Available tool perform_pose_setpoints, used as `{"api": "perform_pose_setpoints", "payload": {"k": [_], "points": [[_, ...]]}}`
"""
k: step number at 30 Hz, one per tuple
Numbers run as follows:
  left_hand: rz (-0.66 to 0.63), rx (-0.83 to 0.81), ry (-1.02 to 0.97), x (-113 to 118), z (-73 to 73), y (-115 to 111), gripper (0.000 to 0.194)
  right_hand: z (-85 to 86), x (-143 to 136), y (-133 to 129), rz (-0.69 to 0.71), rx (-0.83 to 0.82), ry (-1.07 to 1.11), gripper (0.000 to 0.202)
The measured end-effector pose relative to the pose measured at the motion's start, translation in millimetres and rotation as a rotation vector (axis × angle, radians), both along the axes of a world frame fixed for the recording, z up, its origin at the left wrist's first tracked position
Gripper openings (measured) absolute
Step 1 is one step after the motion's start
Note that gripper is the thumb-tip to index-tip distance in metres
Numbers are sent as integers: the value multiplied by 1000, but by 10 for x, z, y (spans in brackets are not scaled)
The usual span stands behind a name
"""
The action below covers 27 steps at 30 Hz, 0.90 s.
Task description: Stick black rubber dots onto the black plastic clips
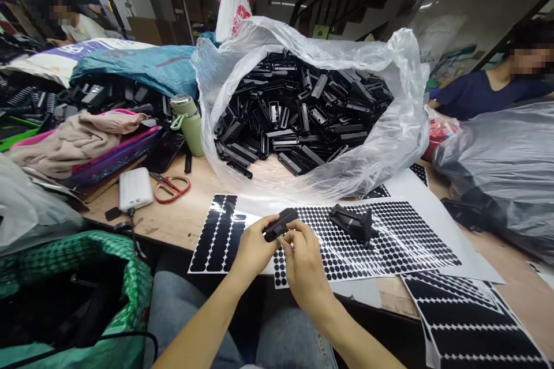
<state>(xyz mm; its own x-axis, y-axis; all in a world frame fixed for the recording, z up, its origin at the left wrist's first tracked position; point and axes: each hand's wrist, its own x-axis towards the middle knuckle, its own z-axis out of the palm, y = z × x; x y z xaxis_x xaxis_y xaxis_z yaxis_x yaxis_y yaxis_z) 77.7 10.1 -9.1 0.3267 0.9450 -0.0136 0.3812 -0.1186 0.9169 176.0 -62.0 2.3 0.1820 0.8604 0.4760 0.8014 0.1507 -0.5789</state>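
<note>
My left hand (254, 247) grips a small black ribbed plastic part (280, 223), held tilted above the sticker sheets. Close against its lower edge, the thumb and fingers of my right hand (305, 256) are pinched together; whatever lies between them is too small to tell. Under and beyond my hands is a sheet of round black stickers (389, 236). To its left, a sheet (212, 236) carries elongated black stickers. A black plastic holder-like piece (352, 223) rests on the round-sticker sheet, to the right of my right hand.
A clear plastic bag (389, 144) full of black plastic pieces (303, 109) stands behind the sheets. Red-handled scissors (173, 189), a white power bank (135, 189) and a green bottle (190, 127) sit left. A green woven bag (134, 277) hangs low left. Two people are in the background.
</note>
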Motion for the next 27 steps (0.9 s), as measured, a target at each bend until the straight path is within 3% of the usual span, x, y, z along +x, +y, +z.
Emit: {"api": "perform_pose_setpoints", "payload": {"k": [6, 10, 13, 27], "points": [[78, 22, -11, -124, -76, 111, 41, 164, 79, -42, 11, -12, 158, 11], [-125, -129, -192, -237, -9, 113, 48, 339, 245, 45, 122, -264, 370, 15], [-226, -107, -241, -247, 48, 64, 45, 405, 313, 154, 190, -414, 471, 17], [-290, -52, -233, -228, 12, -15, 40, 379, 284, 159, 180, -527, 503, 14]]}}
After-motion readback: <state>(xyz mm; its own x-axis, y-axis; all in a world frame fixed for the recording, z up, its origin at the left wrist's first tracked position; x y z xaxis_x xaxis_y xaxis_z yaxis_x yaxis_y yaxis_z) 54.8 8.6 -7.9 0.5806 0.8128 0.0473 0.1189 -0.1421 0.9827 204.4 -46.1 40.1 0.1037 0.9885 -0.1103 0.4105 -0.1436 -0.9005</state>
